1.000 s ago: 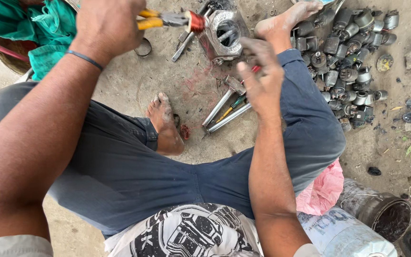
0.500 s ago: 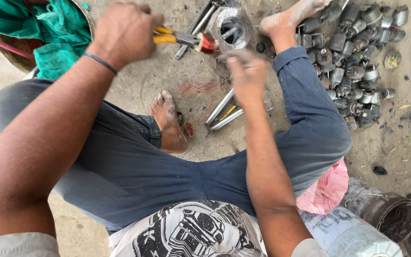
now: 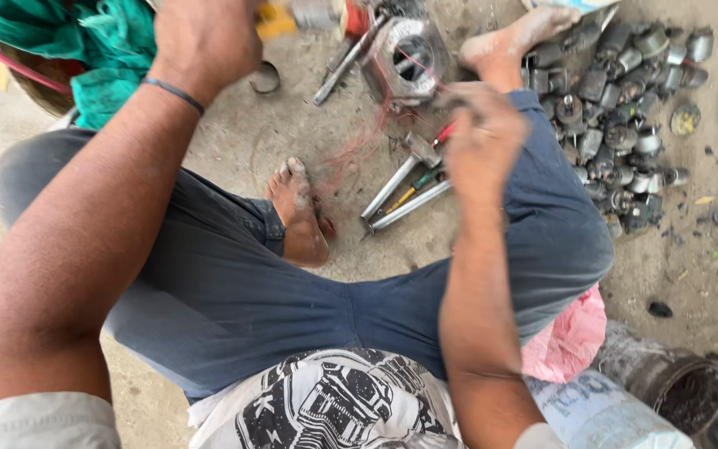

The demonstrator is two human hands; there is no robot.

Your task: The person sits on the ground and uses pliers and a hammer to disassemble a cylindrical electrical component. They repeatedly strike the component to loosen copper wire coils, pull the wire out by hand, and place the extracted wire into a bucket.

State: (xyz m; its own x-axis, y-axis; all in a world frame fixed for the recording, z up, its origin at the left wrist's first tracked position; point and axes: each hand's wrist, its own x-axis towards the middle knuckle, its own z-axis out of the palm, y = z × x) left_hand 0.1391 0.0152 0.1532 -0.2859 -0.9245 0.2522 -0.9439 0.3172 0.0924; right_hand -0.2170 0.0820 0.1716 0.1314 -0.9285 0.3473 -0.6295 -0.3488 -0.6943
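Note:
I sit on a dusty concrete floor with my bare feet out in front. My left hand [image 3: 205, 41] is up at the top, closed round the blurred yellow handles of pliers [image 3: 277, 20]. A grey metal motor stator [image 3: 405, 58] lies just right of the pliers, near my right foot [image 3: 513, 41]. Thin red wire [image 3: 359, 150] trails out of it across the floor. My right hand [image 3: 482, 137] hovers over my right knee with its fingers pinched on strands of that wire.
A heap of several small grey metal parts [image 3: 625, 108] lies at the right. Metal rods and a screwdriver [image 3: 400, 195] lie between my feet, with a metal ring [image 3: 266, 79] beyond. Green cloth [image 3: 85, 50] fills a basket at top left. A pink bag [image 3: 571, 333] and dark can [image 3: 675, 387] sit at lower right.
My right hand has pulled back from the stator toward my knee, drawing red wire with it. My left hand with the pliers has shifted slightly left of the stator.

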